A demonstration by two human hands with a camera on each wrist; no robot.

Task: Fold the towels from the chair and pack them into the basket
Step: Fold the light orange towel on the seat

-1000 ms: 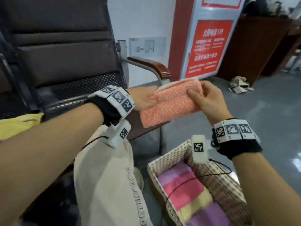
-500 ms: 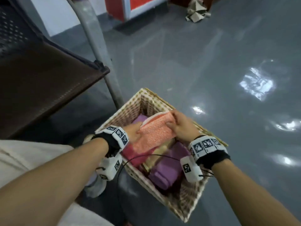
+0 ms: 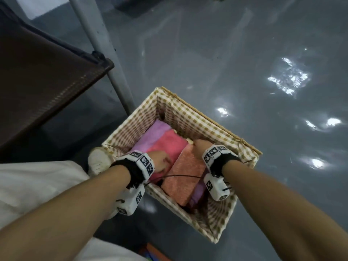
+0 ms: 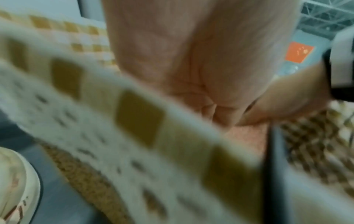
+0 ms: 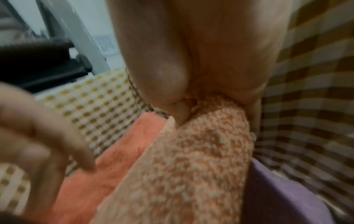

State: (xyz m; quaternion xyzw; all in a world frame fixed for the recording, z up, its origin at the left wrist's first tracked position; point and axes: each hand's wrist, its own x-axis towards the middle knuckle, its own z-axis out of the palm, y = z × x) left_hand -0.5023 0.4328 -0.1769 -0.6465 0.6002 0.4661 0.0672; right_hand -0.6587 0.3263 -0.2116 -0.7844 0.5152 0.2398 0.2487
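Note:
A folded orange speckled towel [image 3: 185, 172] [image 5: 191, 159] lies in the gingham-lined basket [image 3: 207, 117], between a pink towel [image 3: 167, 142] and a purple one [image 3: 197, 193]. Another purple towel [image 3: 156, 130] lies at the basket's far left. My right hand [image 3: 199, 147] [image 5: 191, 53] pinches the orange towel's far end between thumb and fingers. My left hand [image 3: 162, 162] [image 5: 44, 136] hovers at the towel's left edge over the pink towel, fingers loose and spread, gripping nothing. The left wrist view is blurred, with the basket's rim [image 4: 134, 121] across it.
The brown chair seat [image 3: 37, 81] and its grey metal leg [image 3: 105, 63] stand left of the basket. My white shoe [image 3: 98, 161] touches the basket's left corner. A black cable [image 3: 180, 176] crosses the orange towel. Shiny grey floor [image 3: 263, 53] lies right.
Both hands carried the orange towel from the chair down into the basket. It now sits low among the other towels, and my left hand has come off it.

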